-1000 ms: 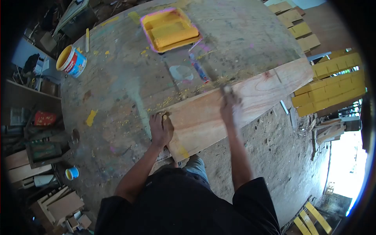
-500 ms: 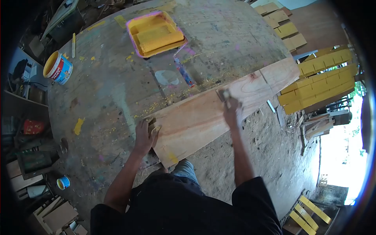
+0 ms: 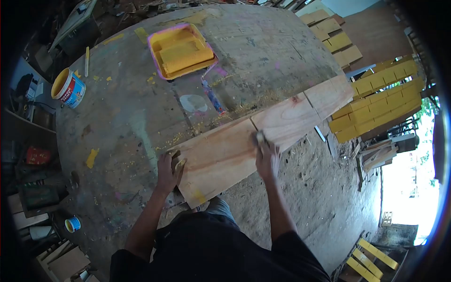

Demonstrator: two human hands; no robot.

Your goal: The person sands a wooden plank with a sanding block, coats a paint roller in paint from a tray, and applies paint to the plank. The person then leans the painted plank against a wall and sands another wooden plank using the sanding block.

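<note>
A long bare wooden board (image 3: 221, 155) lies slantwise along the near edge of the paint-stained table, with a dark line across it near the middle and another toward its right end. My left hand (image 3: 167, 173) is at the board's left end, its fingers closed round a small pale object that I cannot make out. My right hand (image 3: 267, 160) rests over the middle of the board, closed on a small block (image 3: 260, 136) pressed to the wood by the dark line. A yellow patch marks the board's near left corner.
Beyond the board, a yellow paint tray (image 3: 181, 50) holds a roller. At the left stand a paint bucket (image 3: 70, 88) and a flat stick (image 3: 87, 61). Yellow slatted pieces (image 3: 380, 101) are stacked at the right. A small tub (image 3: 73, 224) sits low at the left.
The view has shifted. My right hand has moved back along the board toward me with the block, uncovering more of the dark line. My left hand stays at the left end.
</note>
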